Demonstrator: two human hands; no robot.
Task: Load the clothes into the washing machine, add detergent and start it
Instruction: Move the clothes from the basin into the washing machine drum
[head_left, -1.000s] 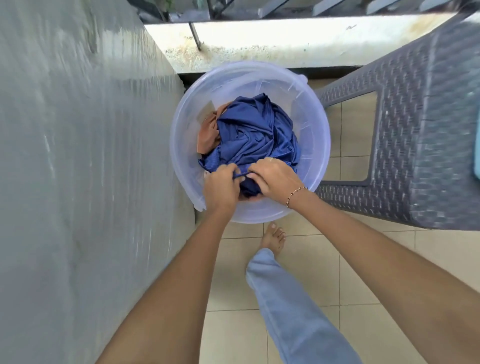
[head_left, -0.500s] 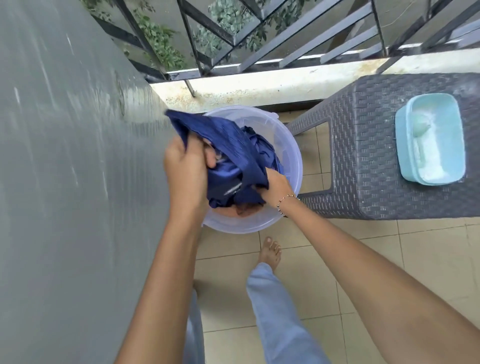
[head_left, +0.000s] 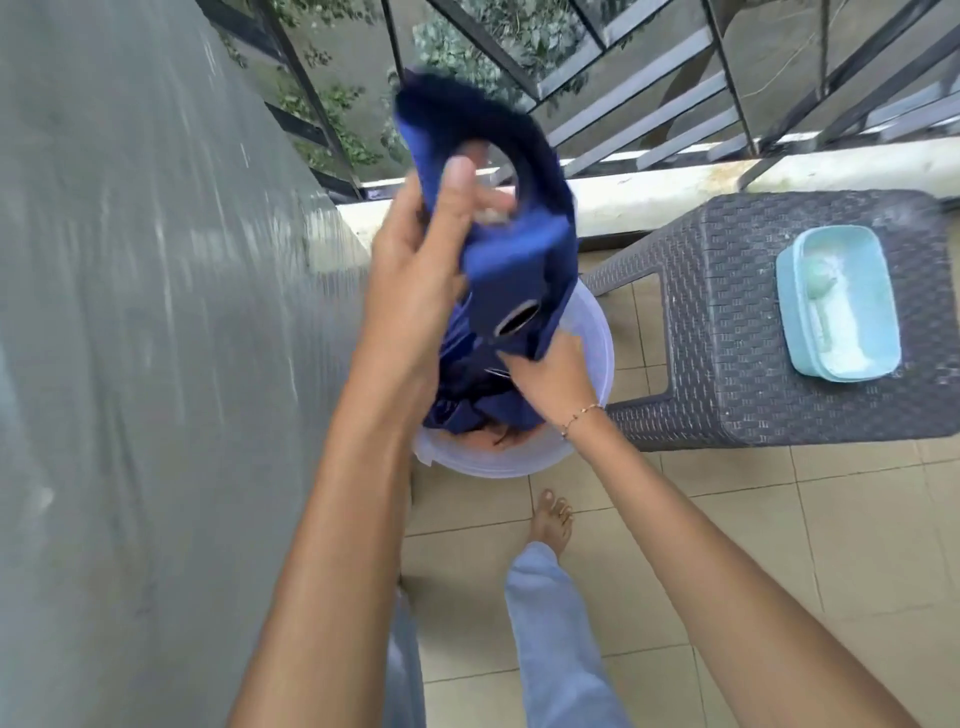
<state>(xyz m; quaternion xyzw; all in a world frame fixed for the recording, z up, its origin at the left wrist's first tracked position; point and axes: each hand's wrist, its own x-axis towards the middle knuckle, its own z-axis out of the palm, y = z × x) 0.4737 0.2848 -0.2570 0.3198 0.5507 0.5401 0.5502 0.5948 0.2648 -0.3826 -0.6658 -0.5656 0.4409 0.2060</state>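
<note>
Two hands hold a blue garment (head_left: 514, 260) above the plastic tub (head_left: 478, 467) — left hand (head_left: 415, 270) clutching upper folds, right hand (head_left: 550, 374) pinching a lower edge; soft, light cloth, likely best gathered in bunches.

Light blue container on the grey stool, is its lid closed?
No, the light blue container sits open on the grey stool, with white powder and a scoop visible inside.

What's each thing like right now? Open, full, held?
Clear plastic bucket, on floor, clothes inside.
Dark blue cloth garment, lifted, lower part in the bucket.
Left hand, gripping the garment up high.
Right hand, holding its lower part.
Light blue plastic tub, lidless, white powder inside.
</note>
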